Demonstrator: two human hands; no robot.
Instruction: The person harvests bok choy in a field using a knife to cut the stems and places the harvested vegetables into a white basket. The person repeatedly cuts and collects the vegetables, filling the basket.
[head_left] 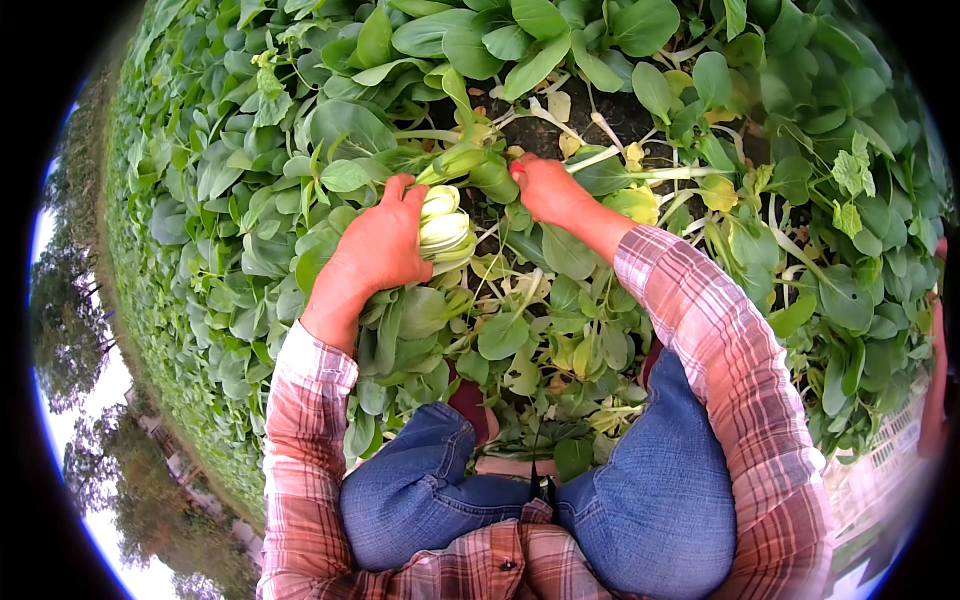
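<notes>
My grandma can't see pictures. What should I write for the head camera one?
A person's left hand holds a bunch of leafy greens, pale stem ends showing, while the right hand reaches among the plants beside it. The person wears a plaid shirt and blue jeans, and dense green leaves spread ahead.

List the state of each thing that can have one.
Picked greens: bunched, pale bases exposed.
Left hand: closed around the picked greens.
Right hand: curled shut, contents mostly hidden.
Low leaves: some yellowed.
Surrounding crop: green, leafy.
Legs: bent, spread apart.
White crate: blurred, contents unclear.
</notes>
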